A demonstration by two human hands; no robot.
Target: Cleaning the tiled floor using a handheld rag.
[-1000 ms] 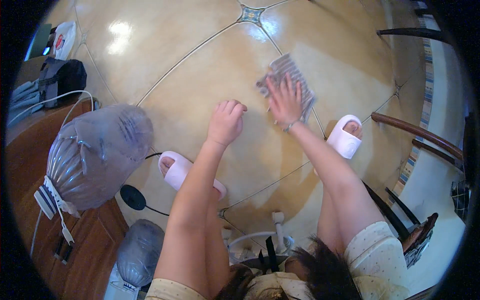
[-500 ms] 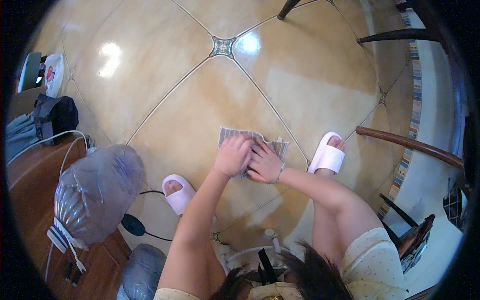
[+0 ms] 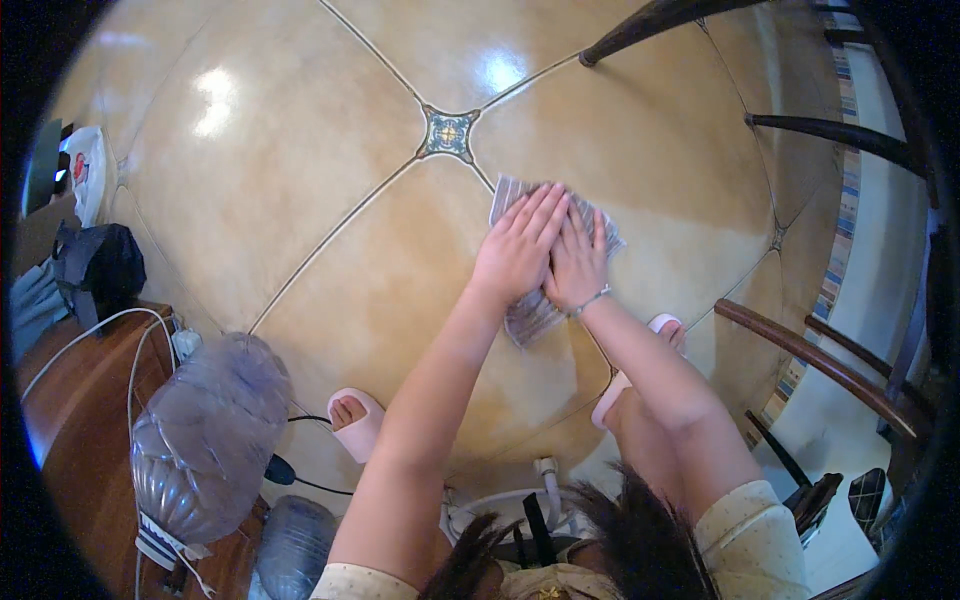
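Observation:
A grey-and-white striped cloth (image 3: 532, 324) lies spread on the glossy tan tiled floor (image 3: 330, 180), just below a patterned corner inset (image 3: 448, 134). My left hand (image 3: 520, 245) rests flat on it with fingers stretched forward. Beside it, my right hand (image 3: 578, 268) also presses flat on the cloth, its fingers extended and slightly spread, a thin bracelet (image 3: 592, 300) at the wrist. The two hands touch along their inner edges. Parts of the cloth show above, to the right of and below the hands; the middle is hidden beneath them.
My feet in pale pink slippers (image 3: 360, 432) stand on either side. At left are a wooden cabinet (image 3: 85, 420), a large clear plastic bag (image 3: 215, 430), cables and a black bag (image 3: 98, 265). Dark wooden chair legs (image 3: 840, 130) and a wooden bar (image 3: 810, 360) reach in from the right.
Both hands have slid forward and to the right along the floor with the cloth. Their fingers, bent and overlapping before, now lie straighter, side by side. The view has shifted slightly.

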